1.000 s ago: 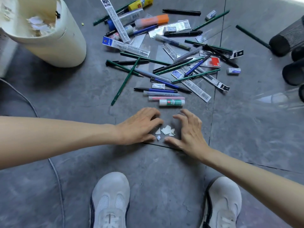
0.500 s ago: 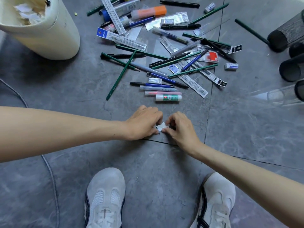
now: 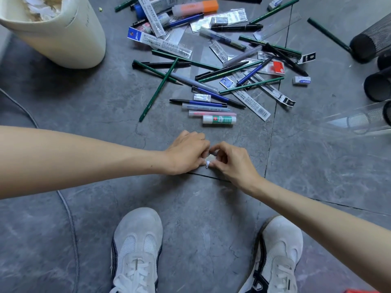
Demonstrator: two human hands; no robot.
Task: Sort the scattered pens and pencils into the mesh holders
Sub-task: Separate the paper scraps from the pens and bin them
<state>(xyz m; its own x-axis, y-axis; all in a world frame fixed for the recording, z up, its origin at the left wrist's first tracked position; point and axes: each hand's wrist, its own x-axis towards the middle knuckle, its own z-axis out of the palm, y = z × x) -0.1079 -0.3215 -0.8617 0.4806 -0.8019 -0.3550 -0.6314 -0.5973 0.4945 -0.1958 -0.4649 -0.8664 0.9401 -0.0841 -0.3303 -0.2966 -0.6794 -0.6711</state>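
Pens and pencils (image 3: 203, 103): loose heap on floor (image 3: 95, 115), toward its far edge, mixed with glue stick (image 3: 219, 119). Mesh holders (image 3: 372, 45): on their sides, right edge, cut off. Cream bin (image 3: 63, 39): far-left corner, top cropped. Left hand (image 3: 186, 153), right hand (image 3: 232, 163): fingers curled, pinching paper scraps (image 3: 209, 159), mostly hidden between them.

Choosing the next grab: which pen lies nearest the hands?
The pale pink pen, just beyond the white-and-green glue stick; every other pen lies deeper in the pile.
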